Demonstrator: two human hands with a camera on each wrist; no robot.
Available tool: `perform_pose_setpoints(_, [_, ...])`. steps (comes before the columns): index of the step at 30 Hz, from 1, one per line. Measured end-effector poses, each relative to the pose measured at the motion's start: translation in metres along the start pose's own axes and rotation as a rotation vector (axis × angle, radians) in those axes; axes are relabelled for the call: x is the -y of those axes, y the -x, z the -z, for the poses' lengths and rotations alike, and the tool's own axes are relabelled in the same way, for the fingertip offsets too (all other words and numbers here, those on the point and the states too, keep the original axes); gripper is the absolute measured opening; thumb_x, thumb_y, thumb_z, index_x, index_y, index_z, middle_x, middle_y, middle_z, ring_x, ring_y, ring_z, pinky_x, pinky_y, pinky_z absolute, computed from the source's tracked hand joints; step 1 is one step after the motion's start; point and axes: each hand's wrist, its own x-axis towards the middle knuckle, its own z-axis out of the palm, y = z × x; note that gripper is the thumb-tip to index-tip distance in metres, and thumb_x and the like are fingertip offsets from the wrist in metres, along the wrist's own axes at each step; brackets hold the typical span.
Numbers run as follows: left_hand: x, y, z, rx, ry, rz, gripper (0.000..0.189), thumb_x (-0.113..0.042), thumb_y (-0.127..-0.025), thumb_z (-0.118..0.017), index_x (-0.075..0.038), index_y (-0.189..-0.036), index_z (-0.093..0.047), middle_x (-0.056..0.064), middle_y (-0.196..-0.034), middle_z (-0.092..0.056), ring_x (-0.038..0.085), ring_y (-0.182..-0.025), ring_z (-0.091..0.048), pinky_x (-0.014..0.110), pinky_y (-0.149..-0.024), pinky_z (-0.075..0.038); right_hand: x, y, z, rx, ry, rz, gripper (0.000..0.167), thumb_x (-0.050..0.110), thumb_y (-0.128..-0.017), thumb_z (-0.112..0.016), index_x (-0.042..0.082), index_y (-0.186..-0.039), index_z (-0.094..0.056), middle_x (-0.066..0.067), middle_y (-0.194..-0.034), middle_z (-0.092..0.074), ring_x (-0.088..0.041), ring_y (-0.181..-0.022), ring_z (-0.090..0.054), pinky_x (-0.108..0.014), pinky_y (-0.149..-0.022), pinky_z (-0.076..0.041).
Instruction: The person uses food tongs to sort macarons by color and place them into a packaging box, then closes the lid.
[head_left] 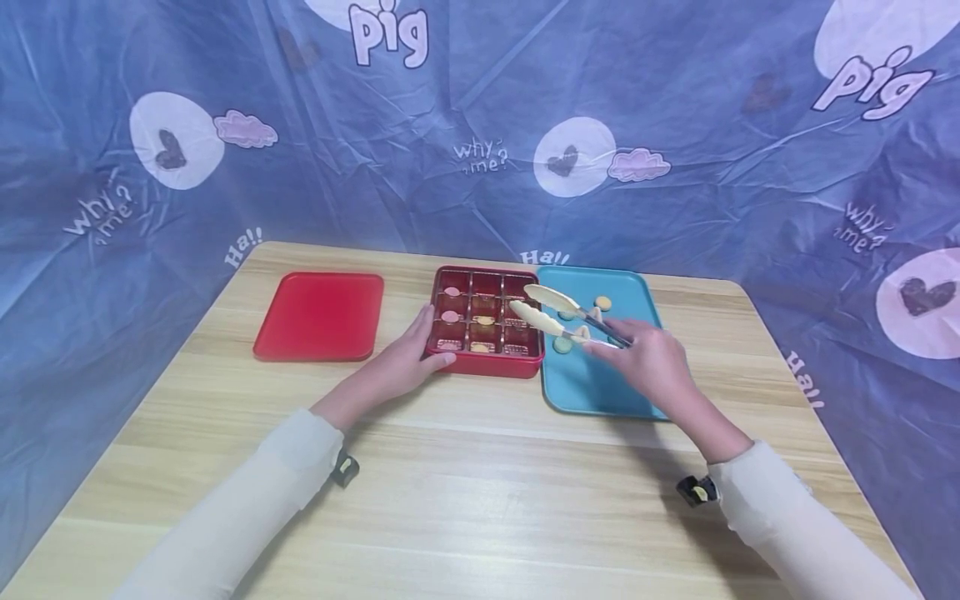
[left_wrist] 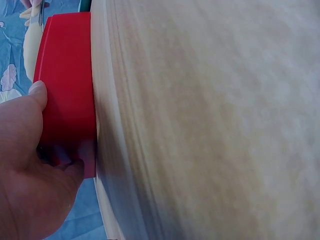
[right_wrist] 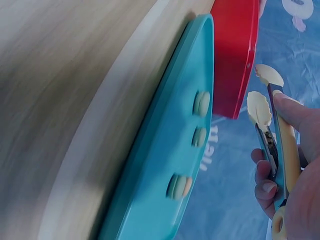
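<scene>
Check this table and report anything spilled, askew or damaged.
Nothing stands out: the red box sits flat, the red lid lies apart to its left, and the green and yellow macarons rest on the blue tray, with no visible spill or breakage.

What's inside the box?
In head view, the box holds pink macarons in the left column, yellow macarons in the middle. The tongs cover part of the right column; what's under them can't be told.
</scene>
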Motion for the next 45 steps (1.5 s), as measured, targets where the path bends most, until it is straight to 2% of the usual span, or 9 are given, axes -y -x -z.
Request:
perform_pose_setpoints(4, [0.000, 0.000, 0.000, -0.001, -0.005, 0.000, 0.104, -0.071, -0.092, -0.051, -0.024, -0.163, 0.008, 0.005, -0.172, 0.001, 0.026, -0.157, -0.009, 0.052, -0.123, -0.025, -0.016, 0.004, 0.007, -0.016, 0.010, -0.030, 0.064, 0.049, -0.084, -0.080, 0.008, -0.132, -0.067, -0.021, -0.126, -0.069, -0.044, -0.116, -0.063, -0.059, -0.082, -0.052])
perform_pose_setpoints(11, [0.001, 0.001, 0.000, 0.000, -0.002, 0.003, 0.102, -0.071, -0.093, -0.050, -0.025, -0.163, 0.008, 0.005, -0.172, 0.002, 0.027, -0.157, -0.010, 0.052, -0.123, -0.026, -0.043, 0.012, 0.020, 0.000, 0.059, -0.123, 0.072, 0.055, -0.085, -0.075, 0.006, -0.137, -0.063, -0.024, -0.131, -0.065, -0.047, -0.121, -0.059, -0.063, -0.085, -0.050])
perform_pose_setpoints(17, [0.001, 0.002, 0.000, -0.002, 0.006, 0.006, 0.101, -0.069, -0.093, -0.051, -0.026, -0.163, 0.009, 0.004, -0.172, 0.002, 0.027, -0.157, -0.011, 0.052, -0.123, -0.027, -0.065, 0.014, 0.025, 0.021, 0.083, -0.167, 0.076, 0.060, -0.088, -0.070, 0.003, -0.137, -0.061, -0.027, -0.134, -0.062, -0.051, -0.121, -0.056, -0.067, -0.088, -0.047])
perform_pose_setpoints(19, [0.002, 0.002, 0.000, -0.002, 0.005, 0.003, 0.101, -0.069, -0.093, -0.051, -0.026, -0.163, 0.009, 0.004, -0.172, 0.002, 0.027, -0.157, -0.010, 0.052, -0.123, -0.026, -0.071, 0.014, 0.025, 0.022, 0.094, -0.178, 0.077, 0.061, -0.088, -0.069, 0.002, -0.137, -0.061, -0.028, -0.133, -0.061, -0.052, -0.120, -0.056, -0.067, -0.086, -0.047])
perform_pose_setpoints(23, [0.003, 0.002, 0.000, -0.002, 0.003, 0.005, 0.101, -0.069, -0.093, -0.051, -0.026, -0.163, 0.009, 0.004, -0.172, 0.002, 0.026, -0.157, -0.010, 0.051, -0.123, -0.026, -0.081, 0.012, 0.024, 0.010, 0.122, -0.196, 0.076, 0.061, -0.087, -0.070, 0.003, -0.135, -0.063, -0.027, -0.130, -0.064, -0.052, -0.114, -0.060, -0.060, -0.075, -0.049])
perform_pose_setpoints(26, [0.004, 0.001, 0.000, -0.002, 0.004, 0.004, 0.102, -0.069, -0.093, -0.051, -0.026, -0.162, 0.009, 0.004, -0.172, 0.002, 0.026, -0.157, -0.010, 0.052, -0.123, -0.026, -0.086, 0.009, 0.024, 0.001, 0.138, -0.207, 0.076, 0.062, -0.085, -0.072, 0.003, -0.134, -0.064, -0.027, -0.126, -0.066, -0.050, -0.106, -0.063, -0.052, -0.064, -0.048])
perform_pose_setpoints(30, [0.003, 0.001, -0.001, -0.004, 0.007, 0.001, 0.102, -0.070, -0.093, -0.051, -0.026, -0.163, 0.008, 0.004, -0.172, 0.002, 0.027, -0.157, -0.011, 0.052, -0.123, -0.027, -0.092, 0.007, 0.024, 0.006, 0.145, -0.220, 0.077, 0.062, -0.085, -0.072, 0.003, -0.134, -0.064, -0.029, -0.124, -0.066, -0.048, -0.097, -0.065, -0.044, -0.057, -0.044])
perform_pose_setpoints(45, [0.003, 0.000, -0.001, -0.001, 0.002, -0.007, 0.102, -0.071, -0.093, -0.049, -0.023, -0.163, 0.008, 0.006, -0.172, 0.002, 0.027, -0.157, -0.009, 0.051, -0.124, -0.023, -0.097, 0.000, 0.025, 0.061, 0.170, -0.224, 0.080, 0.067, -0.087, -0.065, 0.001, -0.132, -0.065, -0.030, -0.120, -0.067, -0.048, -0.096, -0.065, -0.042, -0.057, -0.042])
